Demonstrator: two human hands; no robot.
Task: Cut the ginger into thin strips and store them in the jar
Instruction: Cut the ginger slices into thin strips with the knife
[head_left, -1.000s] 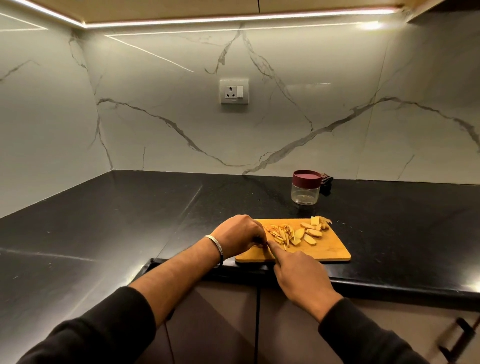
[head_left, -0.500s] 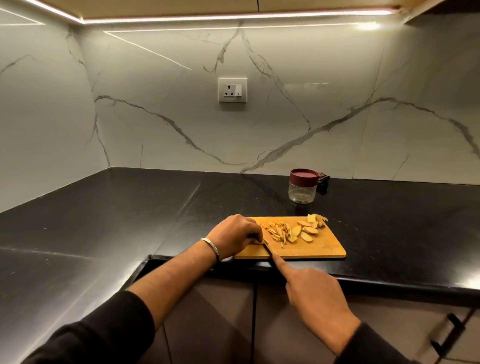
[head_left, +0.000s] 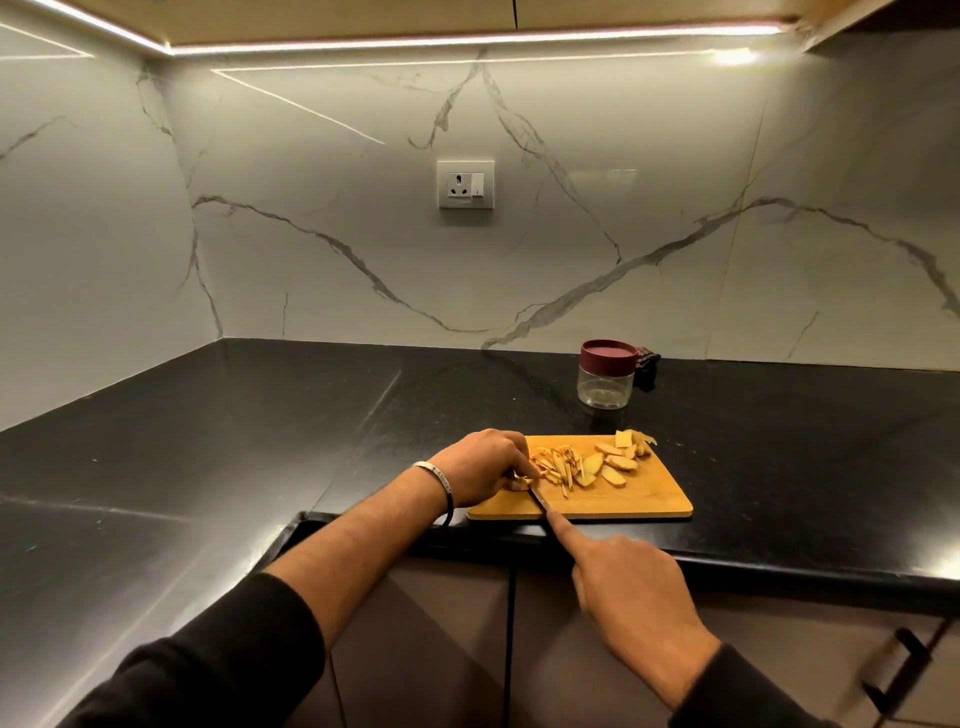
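A wooden cutting board (head_left: 639, 499) lies at the front edge of the black counter. On it are thin ginger strips (head_left: 558, 465) and, to their right, several ginger slices (head_left: 613, 465). My left hand (head_left: 480, 465) holds a small ginger piece (head_left: 519, 484) down at the board's left end with curled fingers. My right hand (head_left: 631, 587) grips a knife (head_left: 540, 500), index finger stretched along its back; the blade meets the ginger beside my left fingers. A clear jar with a maroon lid (head_left: 607, 379) stands behind the board, lid on.
A dark small object (head_left: 648, 364) sits behind the jar against the marble wall. A wall socket (head_left: 465, 184) is above the counter. The black counter (head_left: 208, 441) runs left into a corner. Cabinet doors and a black handle (head_left: 893, 670) lie below the counter edge.
My right hand drew back toward me with the knife, so the blade slid back across the ginger piece. My left hand stayed on the ginger at the board's left end.
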